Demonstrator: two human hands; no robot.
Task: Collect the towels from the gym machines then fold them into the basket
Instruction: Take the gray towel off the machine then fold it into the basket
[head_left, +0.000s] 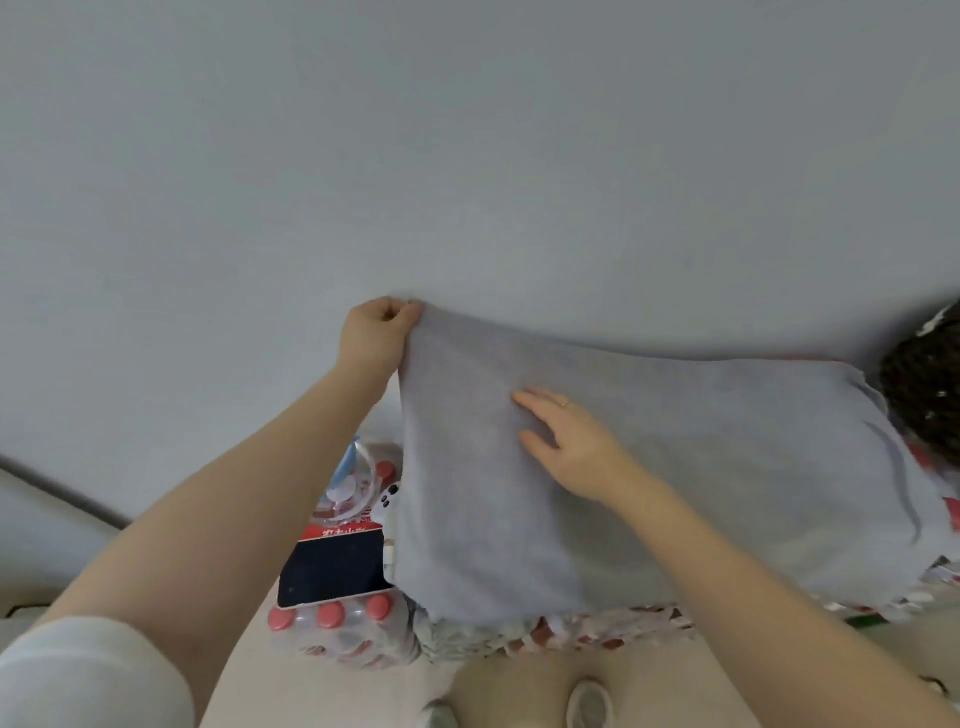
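One grey towel (649, 467), left hand (376, 338) pinching its corner, right hand (569, 441) flat on it

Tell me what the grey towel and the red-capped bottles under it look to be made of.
Grey towel: soft matte cloth, probably cotton or microfibre; it drapes and creases where the left hand pinches its corner. Red-capped bottles: clear glossy plastic, seemingly shrink-wrapped, with shiny highlights.
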